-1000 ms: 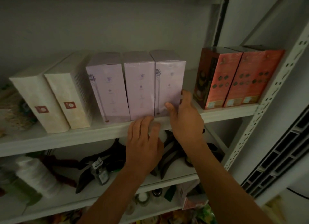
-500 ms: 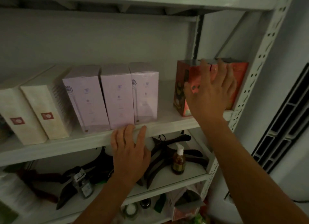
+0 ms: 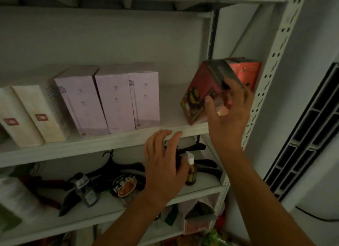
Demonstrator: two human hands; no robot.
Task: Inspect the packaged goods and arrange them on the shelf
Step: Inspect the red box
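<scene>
At the shelf (image 3: 91, 146) right end, right hand (image 3: 229, 113) grips a dark-topped red box (image 3: 198, 95), tilted left. Left hand (image 3: 163, 165) flat, empty. Counts: three pink boxes (image 3: 110, 99), two cream boxes (image 3: 36, 117), two upright red boxes (image 3: 249, 73) behind.

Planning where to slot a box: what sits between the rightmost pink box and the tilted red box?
Nothing: the head view shows bare shelf between the rightmost pink box and the tilted red box.
</scene>
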